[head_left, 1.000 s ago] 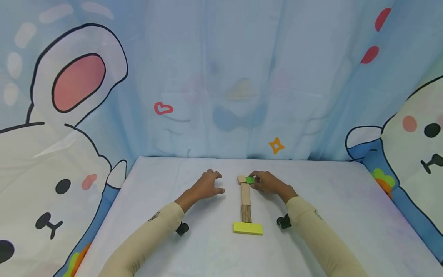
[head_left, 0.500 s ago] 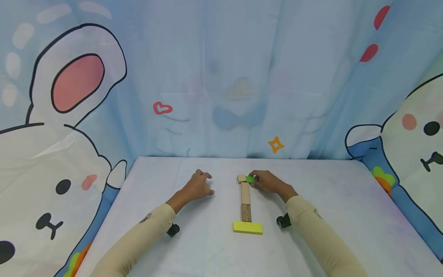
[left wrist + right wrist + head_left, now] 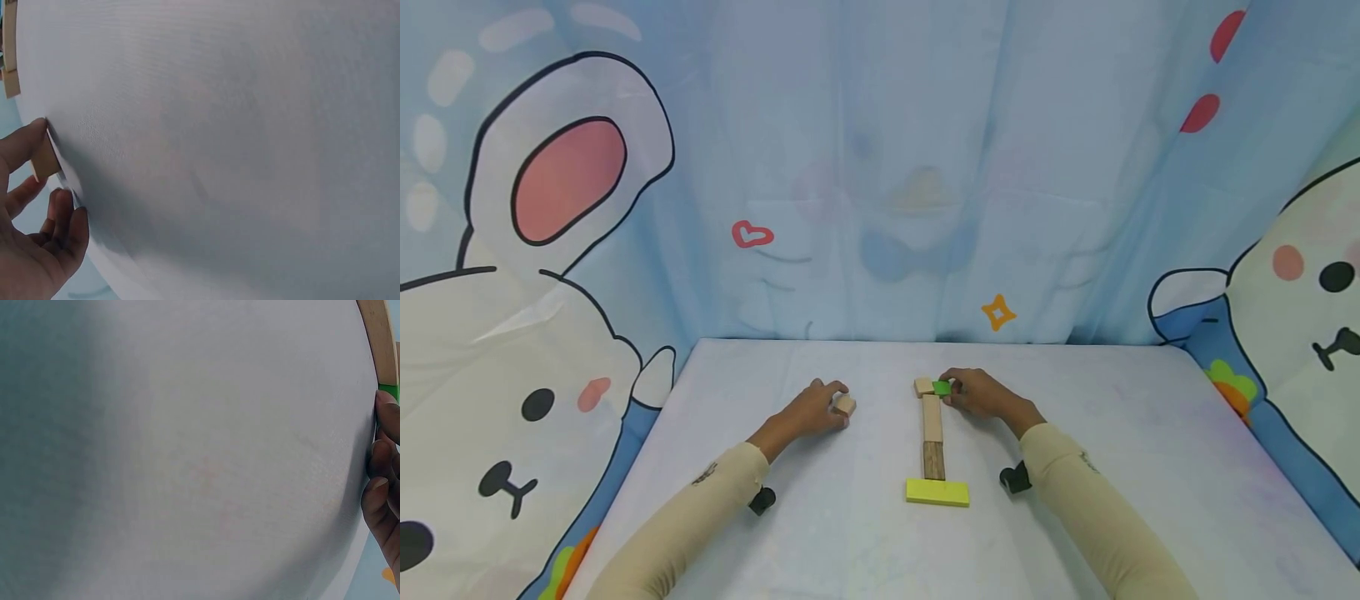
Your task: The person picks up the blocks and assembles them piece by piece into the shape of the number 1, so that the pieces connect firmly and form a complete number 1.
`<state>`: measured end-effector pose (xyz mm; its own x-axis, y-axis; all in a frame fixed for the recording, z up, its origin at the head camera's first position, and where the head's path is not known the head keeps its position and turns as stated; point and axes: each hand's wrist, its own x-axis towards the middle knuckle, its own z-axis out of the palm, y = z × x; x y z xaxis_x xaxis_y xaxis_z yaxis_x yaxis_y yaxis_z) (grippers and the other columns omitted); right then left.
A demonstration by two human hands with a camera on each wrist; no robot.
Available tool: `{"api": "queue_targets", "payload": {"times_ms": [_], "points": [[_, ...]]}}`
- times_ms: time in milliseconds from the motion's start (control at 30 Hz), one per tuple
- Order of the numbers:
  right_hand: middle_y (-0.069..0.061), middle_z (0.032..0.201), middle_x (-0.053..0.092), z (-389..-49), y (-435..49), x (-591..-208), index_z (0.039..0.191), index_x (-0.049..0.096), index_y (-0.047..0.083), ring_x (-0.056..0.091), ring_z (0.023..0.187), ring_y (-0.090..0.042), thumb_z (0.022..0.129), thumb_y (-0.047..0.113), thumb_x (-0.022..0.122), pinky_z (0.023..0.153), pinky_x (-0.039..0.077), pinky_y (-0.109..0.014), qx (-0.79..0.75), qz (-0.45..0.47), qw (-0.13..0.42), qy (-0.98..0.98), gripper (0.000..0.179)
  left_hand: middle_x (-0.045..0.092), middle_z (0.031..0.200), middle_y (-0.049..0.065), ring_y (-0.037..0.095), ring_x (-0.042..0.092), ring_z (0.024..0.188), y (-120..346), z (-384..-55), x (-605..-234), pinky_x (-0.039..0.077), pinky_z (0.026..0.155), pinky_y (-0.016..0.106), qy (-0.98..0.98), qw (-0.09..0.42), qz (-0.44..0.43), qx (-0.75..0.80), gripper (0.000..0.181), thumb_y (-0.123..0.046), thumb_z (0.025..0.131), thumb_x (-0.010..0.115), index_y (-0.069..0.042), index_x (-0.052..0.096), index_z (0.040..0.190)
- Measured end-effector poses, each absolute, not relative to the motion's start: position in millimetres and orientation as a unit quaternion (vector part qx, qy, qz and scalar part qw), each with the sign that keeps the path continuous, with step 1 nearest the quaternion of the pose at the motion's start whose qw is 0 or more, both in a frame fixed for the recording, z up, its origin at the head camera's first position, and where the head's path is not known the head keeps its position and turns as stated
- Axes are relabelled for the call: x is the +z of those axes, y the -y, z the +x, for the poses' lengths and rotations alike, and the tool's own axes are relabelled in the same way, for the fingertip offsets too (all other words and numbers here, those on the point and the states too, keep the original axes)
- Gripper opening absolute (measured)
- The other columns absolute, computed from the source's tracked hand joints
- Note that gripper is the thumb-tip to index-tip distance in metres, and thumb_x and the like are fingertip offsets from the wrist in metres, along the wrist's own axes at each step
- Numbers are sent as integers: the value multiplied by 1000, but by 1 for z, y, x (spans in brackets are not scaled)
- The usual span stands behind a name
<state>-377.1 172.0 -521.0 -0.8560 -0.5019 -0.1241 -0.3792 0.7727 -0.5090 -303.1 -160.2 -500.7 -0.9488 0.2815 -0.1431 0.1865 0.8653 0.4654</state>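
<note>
My left hand (image 3: 811, 408) pinches a small natural-wood block (image 3: 845, 405) between thumb and finger, left of the row of blocks. In the left wrist view this wooden block (image 3: 45, 160) sits between the thumb and a fingertip, close to the tabletop. My right hand (image 3: 979, 393) holds a small green block (image 3: 942, 388) at the far end of the row. Directly left of the green one lies a pale wooden cube (image 3: 923, 387), the two side by side. The right wrist view shows fingertips (image 3: 386, 400) on the green block's edge.
Toward me from the green block run a pale wooden block (image 3: 932, 418), a darker brown one (image 3: 934, 460) and a yellow bar (image 3: 937, 492) laid crosswise. A white cloth covers the table (image 3: 850, 533). Behind it hangs a printed blue curtain (image 3: 880, 167).
My left hand has moved left, away from the row, and its fingers have closed on a wooden block now visible in them. My right hand stays at the green block.
</note>
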Motion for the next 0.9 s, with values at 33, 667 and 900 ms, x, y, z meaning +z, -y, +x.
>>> {"api": "queue_targets", "payload": {"times_ms": [33,667,900], "points": [[-7,99,66,-377,-172,-521,129,61,4,58,90,-19,96,15,68,85,49,-42,-241,-237,128,-932,35,56,111,16,21,56,92,161,-303,-501,50,83,40,-960,104,126,229,54,-25,89,77,-12,56,137],[-7,101,66,-376,-172,-520,130,60,5,58,92,-19,96,17,68,85,49,-42,-239,-233,130,-934,37,61,107,9,16,56,91,171,-315,-504,49,85,38,-943,137,186,241,44,-17,96,68,-10,55,138],[-6,100,65,-376,-171,-519,130,60,6,57,91,-19,96,17,68,85,48,-41,-243,-227,134,-934,37,62,111,11,17,57,95,172,-317,-502,49,89,39,-941,149,195,232,41,-16,97,67,-10,56,137]]}}
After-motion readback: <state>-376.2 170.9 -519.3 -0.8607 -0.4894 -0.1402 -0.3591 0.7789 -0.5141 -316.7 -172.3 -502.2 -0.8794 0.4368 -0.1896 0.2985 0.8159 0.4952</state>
